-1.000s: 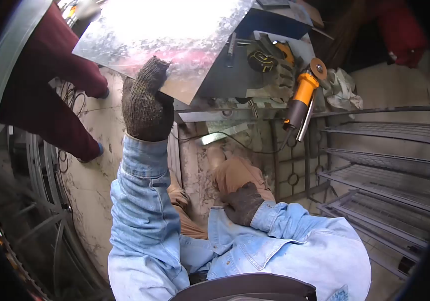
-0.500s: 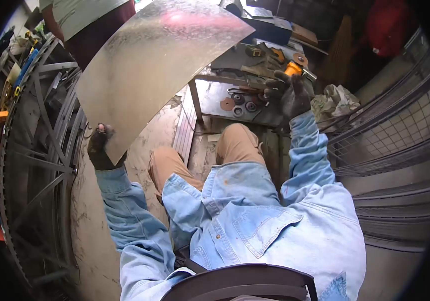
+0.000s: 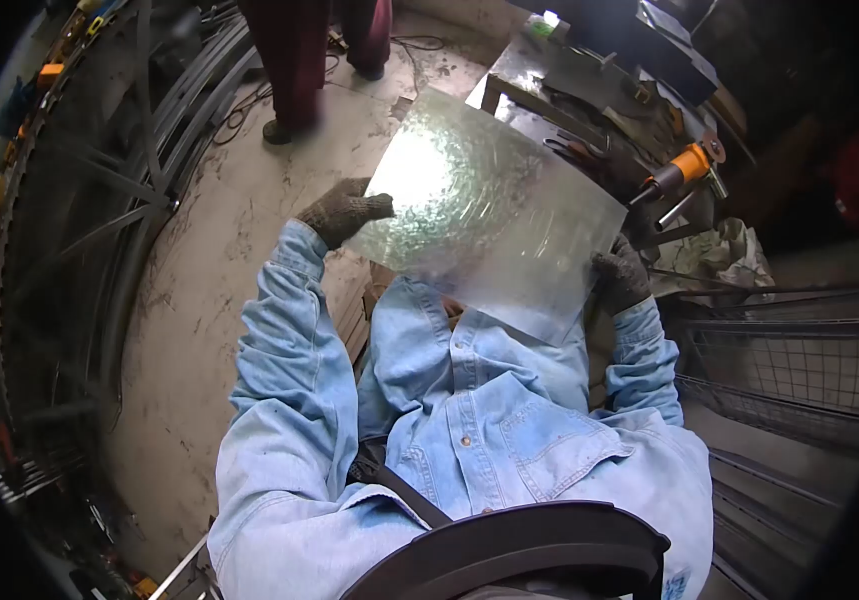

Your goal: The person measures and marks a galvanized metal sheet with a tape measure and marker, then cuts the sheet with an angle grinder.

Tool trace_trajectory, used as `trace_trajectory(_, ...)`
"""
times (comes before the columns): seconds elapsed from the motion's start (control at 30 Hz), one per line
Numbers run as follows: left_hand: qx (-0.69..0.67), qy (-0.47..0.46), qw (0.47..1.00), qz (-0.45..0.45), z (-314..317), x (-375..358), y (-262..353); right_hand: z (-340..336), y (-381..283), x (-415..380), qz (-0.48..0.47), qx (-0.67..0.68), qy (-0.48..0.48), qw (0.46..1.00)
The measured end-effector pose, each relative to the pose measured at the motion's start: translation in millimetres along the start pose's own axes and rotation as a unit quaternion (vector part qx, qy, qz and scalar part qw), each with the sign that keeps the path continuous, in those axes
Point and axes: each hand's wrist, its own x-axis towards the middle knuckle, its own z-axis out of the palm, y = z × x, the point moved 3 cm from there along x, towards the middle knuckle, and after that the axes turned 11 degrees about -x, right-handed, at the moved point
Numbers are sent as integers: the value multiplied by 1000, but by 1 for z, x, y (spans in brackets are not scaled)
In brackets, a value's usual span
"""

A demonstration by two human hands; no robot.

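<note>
Left grip [image 3: 342, 213], right grip [image 3: 621, 276], shiny sheet [image 3: 494, 215] between

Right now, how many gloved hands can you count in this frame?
2. The left hand grips the left edge of the shiny sheet; the right hand is at its right edge. The other person shows no hands in view.

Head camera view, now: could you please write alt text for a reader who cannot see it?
A person's gloved left hand and gloved right hand grip a shiny metal sheet by opposite edges. Beyond it, an orange angle grinder shows at right, another person's dark red trousers at upper left.
</note>
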Motion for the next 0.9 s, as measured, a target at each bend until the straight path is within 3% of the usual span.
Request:
trace_trajectory(0.07,44,39,998,-7,7,15,-24,7,3,-7,16,6,27,999)
trace_trajectory(0.17,89,82,993,10,-8,34,-59,4,12,-16,25,-93,14,995)
trace_trajectory(0.23,203,61,976,-50,1,33,-39,21,-17,-35,122,-160,38,979)
trace_trajectory(0.27,202,49,977,-46,2,39,-44,17,-9,-37,94,-175,34,980)
trace_trajectory(0.33,352,67,931,-67,-8,49,-47,12,6,-36,65,-188,24,980)
trace_trajectory(0.37,352,68,931,-67,-10,57,-48,8,8,-36,64,-211,20,975)
trace_trajectory(0.4,310,85,947,-7,-11,67,-49,4,10,-33,63,-234,13,970)
trace_trajectory(0.43,267,105,957,47,-14,69,-48,4,4,-31,67,-235,2,970)
trace_trajectory(0.5,325,129,936,39,-7,84,-8,19,-22,-22,29,-62,13,998)
trace_trajectory(0.63,379,204,900,63,-22,131,56,76,-68,-13,-7,3,4,1000)
trace_trajectory(0.7,379,213,899,59,-29,160,74,102,-59,-41,38,-21,61,997)
trace_trajectory(0.83,456,213,864,37,3,175,94,134,-33,-112,225,-56,-195,953)
trace_trajectory(0.87,447,204,870,39,12,180,82,131,-35,-118,226,-51,-192,954)
trace_trajectory(0.9,438,194,877,42,25,183,69,123,-35,-126,255,-97,-249,929)
